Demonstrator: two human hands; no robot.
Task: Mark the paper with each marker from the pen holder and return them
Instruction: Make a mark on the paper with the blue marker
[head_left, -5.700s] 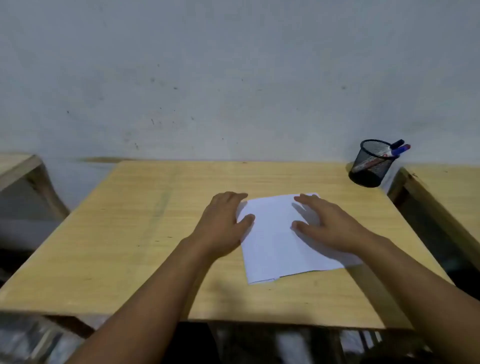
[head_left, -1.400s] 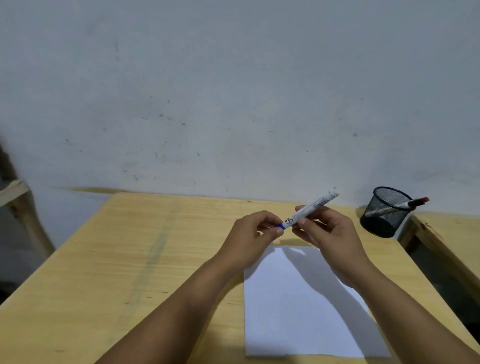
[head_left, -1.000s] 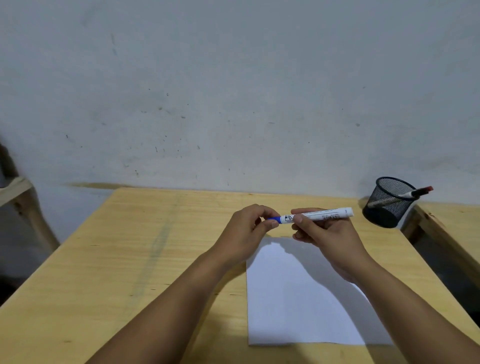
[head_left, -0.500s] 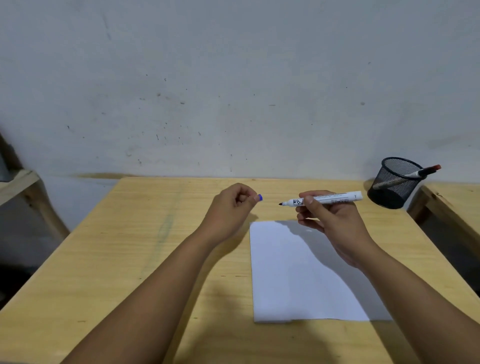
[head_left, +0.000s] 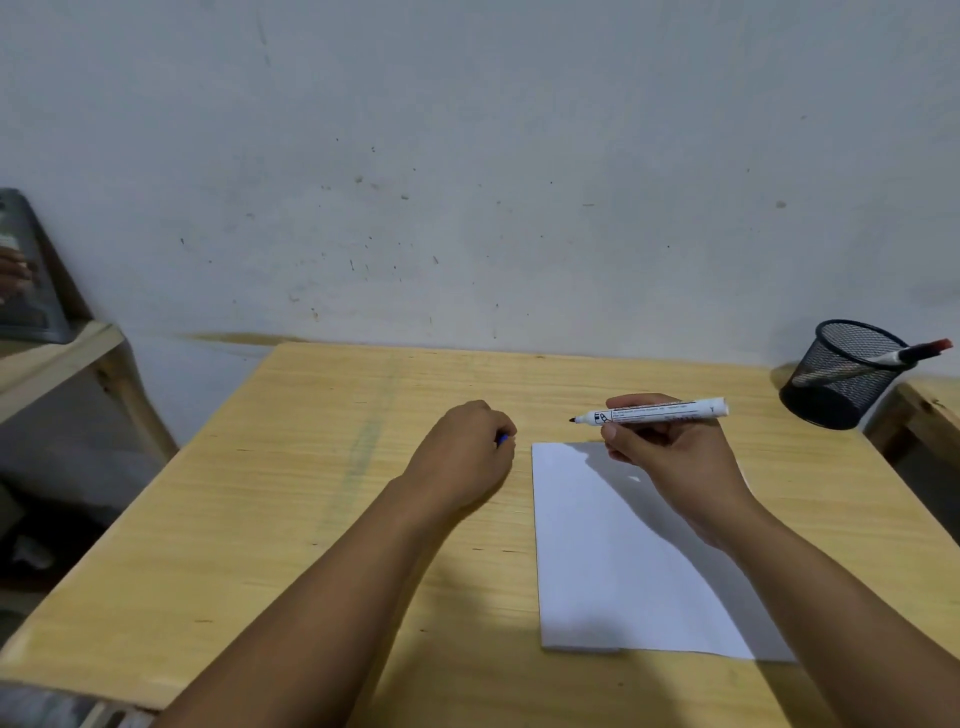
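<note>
A white sheet of paper (head_left: 613, 561) lies on the wooden table (head_left: 322, 509), right of centre. My right hand (head_left: 670, 462) holds an uncapped white marker (head_left: 654, 412) level above the paper's far edge, with its dark tip pointing left. My left hand (head_left: 467, 457) is closed around the marker's blue cap (head_left: 502, 440), low over the table just left of the paper. A black mesh pen holder (head_left: 841, 374) stands at the table's far right corner, with a red-capped marker (head_left: 914, 353) leaning out of it.
A pale wall rises just behind the table. Another wooden table (head_left: 930, 410) adjoins on the right, close to the pen holder. At the left stands a wooden shelf (head_left: 57, 358) with a grey object on it.
My two hands pulled the blue cap off the marker. The left hand then carried the cap down and left toward the table, while the right hand kept the marker level above the paper.
</note>
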